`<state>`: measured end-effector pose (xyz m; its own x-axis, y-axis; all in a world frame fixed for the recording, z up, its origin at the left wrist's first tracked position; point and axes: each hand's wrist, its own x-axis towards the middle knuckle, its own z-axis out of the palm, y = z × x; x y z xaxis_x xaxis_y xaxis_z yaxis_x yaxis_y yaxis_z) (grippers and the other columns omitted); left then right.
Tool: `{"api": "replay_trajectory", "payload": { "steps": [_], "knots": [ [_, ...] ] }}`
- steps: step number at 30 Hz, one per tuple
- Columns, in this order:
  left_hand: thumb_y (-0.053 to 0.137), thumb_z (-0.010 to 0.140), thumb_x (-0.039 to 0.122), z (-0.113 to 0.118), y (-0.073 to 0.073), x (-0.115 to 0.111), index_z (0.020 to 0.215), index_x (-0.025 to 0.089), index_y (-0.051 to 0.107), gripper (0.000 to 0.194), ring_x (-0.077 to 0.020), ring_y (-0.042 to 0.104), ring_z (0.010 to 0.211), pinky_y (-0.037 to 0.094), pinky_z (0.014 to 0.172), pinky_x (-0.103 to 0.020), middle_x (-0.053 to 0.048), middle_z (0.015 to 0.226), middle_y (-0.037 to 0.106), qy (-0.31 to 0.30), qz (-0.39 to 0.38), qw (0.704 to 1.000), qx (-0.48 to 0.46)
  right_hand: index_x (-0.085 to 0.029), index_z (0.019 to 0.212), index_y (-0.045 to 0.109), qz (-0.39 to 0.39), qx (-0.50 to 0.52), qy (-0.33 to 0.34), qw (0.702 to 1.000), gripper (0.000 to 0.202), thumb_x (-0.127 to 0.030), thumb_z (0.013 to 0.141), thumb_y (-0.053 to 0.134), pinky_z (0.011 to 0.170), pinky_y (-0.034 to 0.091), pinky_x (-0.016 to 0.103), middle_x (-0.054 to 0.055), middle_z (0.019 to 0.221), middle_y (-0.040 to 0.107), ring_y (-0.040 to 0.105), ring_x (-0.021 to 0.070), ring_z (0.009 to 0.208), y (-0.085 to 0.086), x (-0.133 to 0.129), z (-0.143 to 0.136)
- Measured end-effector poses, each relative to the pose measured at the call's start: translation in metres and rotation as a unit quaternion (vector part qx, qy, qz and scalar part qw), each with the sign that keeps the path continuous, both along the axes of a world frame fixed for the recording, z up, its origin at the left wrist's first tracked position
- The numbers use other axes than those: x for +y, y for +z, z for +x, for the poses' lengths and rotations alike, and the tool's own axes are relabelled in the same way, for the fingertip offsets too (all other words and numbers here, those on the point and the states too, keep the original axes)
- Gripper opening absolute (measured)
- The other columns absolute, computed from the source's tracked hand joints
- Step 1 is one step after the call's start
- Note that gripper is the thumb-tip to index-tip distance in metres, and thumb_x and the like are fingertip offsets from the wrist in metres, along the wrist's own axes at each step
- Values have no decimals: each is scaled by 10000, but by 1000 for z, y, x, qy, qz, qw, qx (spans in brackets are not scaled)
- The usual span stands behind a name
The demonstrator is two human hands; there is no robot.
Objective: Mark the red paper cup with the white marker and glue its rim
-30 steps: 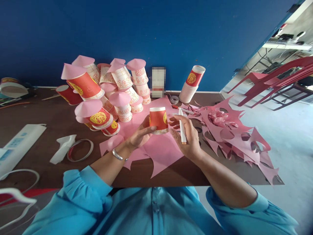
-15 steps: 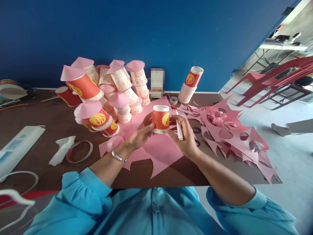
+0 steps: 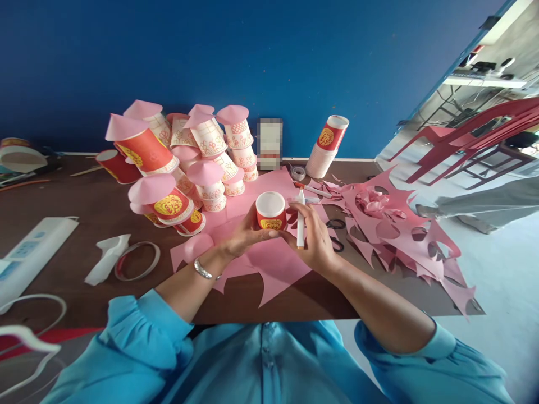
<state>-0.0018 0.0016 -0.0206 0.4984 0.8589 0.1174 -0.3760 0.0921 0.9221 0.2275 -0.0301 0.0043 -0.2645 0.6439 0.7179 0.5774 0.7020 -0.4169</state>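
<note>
A red paper cup (image 3: 270,217) with a gold print and a pale inside is tipped so its round end faces me. My left hand (image 3: 243,237) is closed around its left side and underside, with the thumb along the front. My right hand (image 3: 316,238) grips a white marker (image 3: 300,224), which stands nearly upright between the fingers with an orange end downward. The right fingertips are close to the cup's right side; whether they touch it I cannot tell. Below both hands lies a pink paper sheet (image 3: 280,266) with curved cut edges.
Cup towers with pink cone roofs (image 3: 205,173) crowd the left back. A cup stack (image 3: 322,160) leans near the blue wall. Pink scraps (image 3: 415,241), scissors (image 3: 337,224) and a tape roll (image 3: 298,173) lie right; a larger tape ring (image 3: 137,261) and power strip (image 3: 36,261) lie left.
The cup has tilted toward me, so its pale inside shows more. The marker has turned more upright in my right hand. A grey trouser leg reaches further into view at the right.
</note>
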Motion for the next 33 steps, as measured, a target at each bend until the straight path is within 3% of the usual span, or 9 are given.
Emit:
{"api": "replay_trajectory", "payload": {
  "steps": [3, 11, 17, 19, 24, 27, 30, 33],
  "knots": [
    [924, 966, 426, 1, 1, 0, 1581, 332, 634, 686, -297, 876, 1130, 723, 1015, -507, -36, 1205, 883, -4, -3, 1000, -5, -288, 1657, 474, 1, -10, 11, 1000, 632, -401, 1115, 779, 961, 740, 475, 148, 1379, 784, 820, 325, 1181, 1, -1, 2],
    [845, 1012, 553, 7, 18, 2, 1438, 213, 769, 550, -341, 833, 1259, 683, 1066, -481, -121, 1315, 865, 15, -68, 997, -33, -290, 1664, 453, 3, -8, 21, 1000, 582, -417, 1158, 711, 998, 739, 484, 153, 1416, 770, 810, 326, 1238, 5, -1, 2],
    [965, 907, 519, 7, 19, -3, 1617, 292, 652, 808, -330, 841, 1128, 651, 983, -477, -96, 1255, 866, 5, -28, 1000, -11, -310, 1669, 447, 0, -16, 6, 1000, 599, -402, 1147, 726, 979, 747, 509, 153, 1413, 772, 814, 333, 1218, 2, -1, 0],
    [986, 888, 482, 6, 20, -3, 1584, 288, 667, 789, -316, 836, 1078, 633, 971, -476, -93, 1239, 862, 3, -19, 1000, 12, -305, 1664, 463, -1, -10, 8, 1000, 600, -374, 1136, 740, 960, 746, 501, 151, 1399, 778, 817, 330, 1188, 3, -1, -1],
    [943, 907, 470, 5, 19, 0, 1469, 273, 742, 628, -370, 801, 1290, 604, 1115, -536, -95, 1346, 857, 13, -50, 999, -13, -291, 1640, 555, 32, 23, 45, 998, 449, -276, 1193, 601, 848, 725, 395, 86, 1172, 805, 808, 238, 950, 13, -6, 1],
    [917, 920, 433, 5, 17, 1, 1521, 311, 722, 644, -361, 804, 1288, 608, 1130, -547, -69, 1338, 863, 15, -61, 998, -20, -294, 1643, 609, 74, 45, 54, 995, 428, -362, 1227, 537, 764, 712, 372, 71, 1082, 782, 785, 221, 865, 20, -10, 5],
    [886, 952, 428, 5, 15, 1, 1507, 312, 742, 585, -343, 770, 1333, 598, 1146, -513, -66, 1397, 842, 17, -49, 999, -5, -283, 1596, 675, 103, 55, 51, 992, 413, -386, 1212, 563, 772, 731, 390, 98, 1107, 793, 815, 249, 931, 24, -14, 6],
    [890, 951, 432, 5, 13, 1, 1481, 308, 755, 560, -338, 726, 1380, 572, 1181, -496, -56, 1453, 810, 16, -24, 999, 21, -275, 1553, 681, 129, 53, 46, 989, 405, -269, 1151, 637, 828, 752, 406, 96, 1119, 847, 850, 267, 960, 24, -16, 3]
  ]
}}
